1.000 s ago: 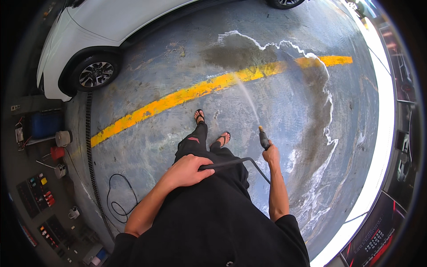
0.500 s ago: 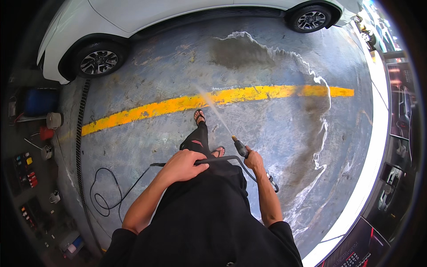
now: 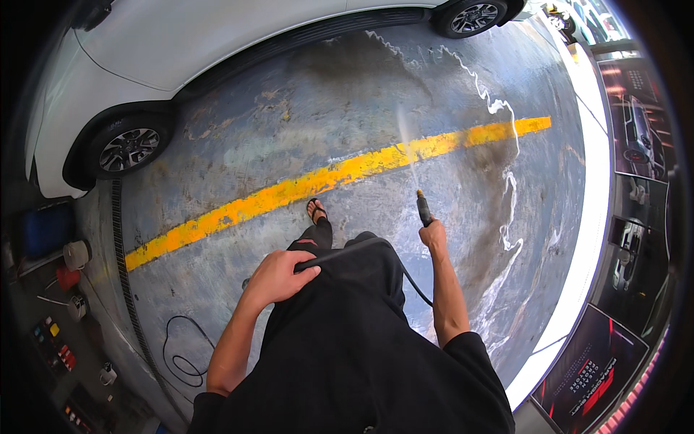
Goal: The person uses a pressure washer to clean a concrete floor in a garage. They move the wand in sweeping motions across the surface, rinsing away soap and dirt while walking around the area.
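My right hand (image 3: pixel 434 234) is wrapped round the grip of a dark pressure-washer spray gun (image 3: pixel 423 208) with a brass-coloured tip. A fan of water (image 3: pixel 406 141) leaves the tip and crosses the yellow floor line (image 3: pixel 303 186). My left hand (image 3: pixel 280 278) is closed round the black hose (image 3: pixel 345 254) in front of my waist. From there the hose bends over my lap and passes down beside my right forearm. Wet dark patches and a wavy white foam edge (image 3: pixel 512 189) mark the concrete floor (image 3: pixel 238 159) to the right.
A white car (image 3: pixel 181 43) stands along the far side, its wheel (image 3: pixel 130 148) at the left. Loose black hose coils (image 3: pixel 186 370) lie at lower left, near a drain grate (image 3: pixel 130 311). Bottles and equipment line the left edge. Posters (image 3: pixel 589 369) stand along the right behind a white strip (image 3: pixel 578 239).
The spray has swung rightward and points more straight ahead. My view has turned and shifted, with the car's near wheel lower at left. Both hands keep their holds.
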